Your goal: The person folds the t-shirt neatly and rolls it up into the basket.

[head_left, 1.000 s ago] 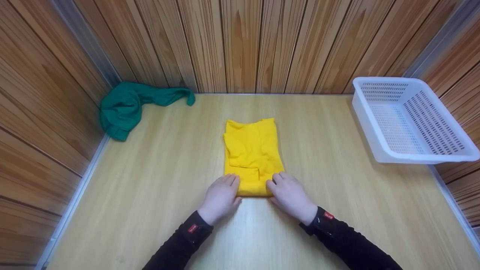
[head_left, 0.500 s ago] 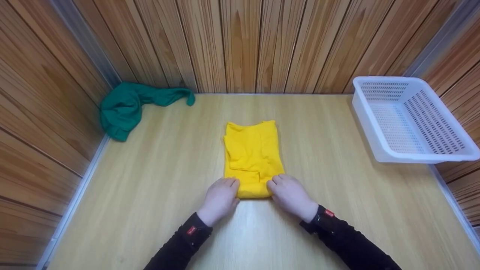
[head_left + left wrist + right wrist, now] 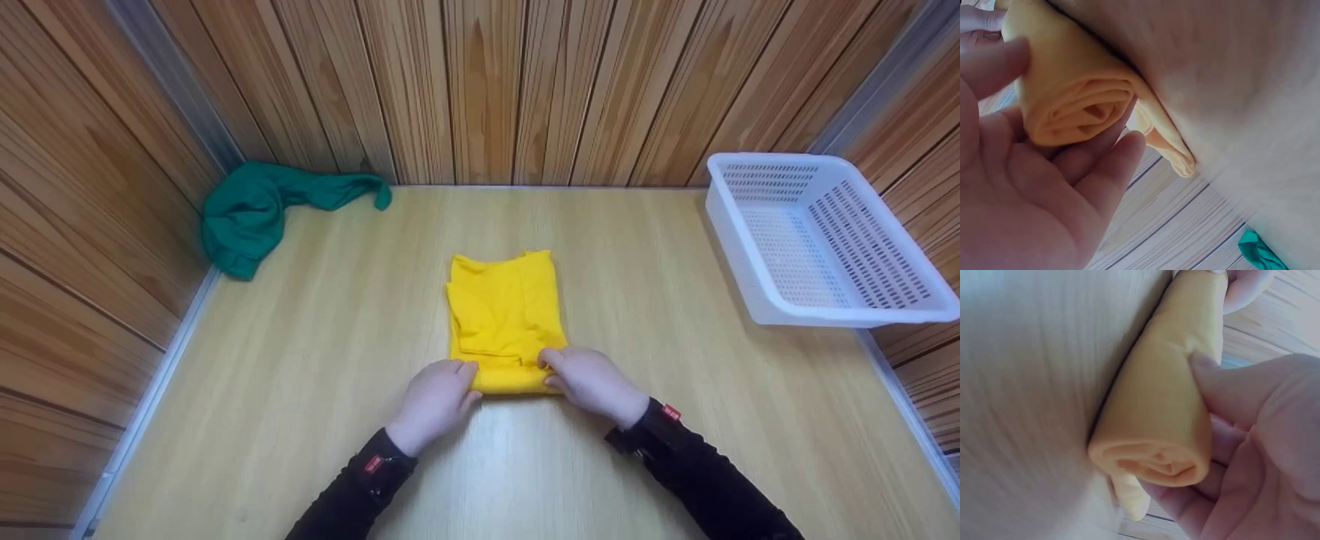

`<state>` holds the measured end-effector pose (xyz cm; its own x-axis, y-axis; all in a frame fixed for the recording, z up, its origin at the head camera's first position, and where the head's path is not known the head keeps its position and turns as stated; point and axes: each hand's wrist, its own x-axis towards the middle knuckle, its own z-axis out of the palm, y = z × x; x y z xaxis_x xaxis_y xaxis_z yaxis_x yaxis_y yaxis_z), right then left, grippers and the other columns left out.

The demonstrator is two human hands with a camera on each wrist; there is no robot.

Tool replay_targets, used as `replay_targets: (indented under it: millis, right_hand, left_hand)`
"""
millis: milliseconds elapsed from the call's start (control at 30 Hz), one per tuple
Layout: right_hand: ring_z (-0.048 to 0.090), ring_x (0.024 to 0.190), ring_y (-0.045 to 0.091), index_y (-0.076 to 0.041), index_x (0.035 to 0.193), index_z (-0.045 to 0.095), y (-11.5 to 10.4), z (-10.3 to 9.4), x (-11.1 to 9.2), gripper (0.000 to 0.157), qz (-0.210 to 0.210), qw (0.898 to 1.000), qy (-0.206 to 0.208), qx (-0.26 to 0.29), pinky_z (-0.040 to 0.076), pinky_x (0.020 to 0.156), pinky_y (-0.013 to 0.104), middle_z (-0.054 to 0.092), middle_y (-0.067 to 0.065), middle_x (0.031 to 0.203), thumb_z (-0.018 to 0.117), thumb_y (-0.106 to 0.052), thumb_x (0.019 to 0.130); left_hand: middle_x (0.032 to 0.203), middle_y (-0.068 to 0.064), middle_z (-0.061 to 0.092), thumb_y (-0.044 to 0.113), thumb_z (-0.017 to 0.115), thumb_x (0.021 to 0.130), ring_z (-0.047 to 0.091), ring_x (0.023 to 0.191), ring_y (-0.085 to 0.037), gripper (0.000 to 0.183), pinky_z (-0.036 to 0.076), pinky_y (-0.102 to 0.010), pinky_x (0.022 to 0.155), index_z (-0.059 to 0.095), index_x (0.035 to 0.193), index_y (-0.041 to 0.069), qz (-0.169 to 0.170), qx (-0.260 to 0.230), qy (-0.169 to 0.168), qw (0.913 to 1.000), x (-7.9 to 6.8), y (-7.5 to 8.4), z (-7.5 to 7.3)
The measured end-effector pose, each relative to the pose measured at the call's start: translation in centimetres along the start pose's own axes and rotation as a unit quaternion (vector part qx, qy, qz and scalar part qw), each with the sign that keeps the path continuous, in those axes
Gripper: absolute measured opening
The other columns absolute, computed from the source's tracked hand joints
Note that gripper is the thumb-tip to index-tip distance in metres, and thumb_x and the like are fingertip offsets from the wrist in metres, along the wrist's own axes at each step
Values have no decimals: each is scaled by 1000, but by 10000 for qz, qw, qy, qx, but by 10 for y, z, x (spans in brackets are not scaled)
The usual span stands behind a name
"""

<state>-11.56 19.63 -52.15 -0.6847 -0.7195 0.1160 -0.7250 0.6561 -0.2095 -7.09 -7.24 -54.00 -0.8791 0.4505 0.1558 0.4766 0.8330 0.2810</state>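
A yellow garment (image 3: 502,315) lies folded into a narrow strip on the table, its near end rolled up. My left hand (image 3: 437,395) grips the left end of the roll, thumb on the near side and fingers over the top. At the right end, my right hand (image 3: 596,382) holds the roll between thumb and curled fingers. The left wrist view shows the spiral layers of the rolled end (image 3: 1086,107) beside the fingers. In the right wrist view the thumb presses into the side of the roll (image 3: 1157,405). The far part of the garment is flat and slightly wrinkled.
A crumpled green cloth (image 3: 244,217) lies in the back left corner against the wood-panelled wall (image 3: 484,90). On the right stands a white perforated basket (image 3: 765,292) by the right wall. The pale wooden table (image 3: 337,315) surrounds the yellow garment.
The roll at the near end has grown thicker, and the garment's far edge has drawn toward me. My right hand has shifted slightly to the right. Green cloth and basket stay put.
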Motion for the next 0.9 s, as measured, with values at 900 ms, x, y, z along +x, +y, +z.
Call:
replay_targets:
  millis: [900]
  right_hand:
    - [54, 72, 20, -14, 82, 59, -4, 3, 20, 20, 59, 9914, 1110, -689, 43, 58, 34, 56, 0, 79, 76, -3, 81]
  left_hand:
    - [104, -14, 60, 10, 61, 95, 58, 98, -32, 21, 46, -44, 89, 61, 116, 4, -417, 727, 957, 9919, 20, 1, 6]
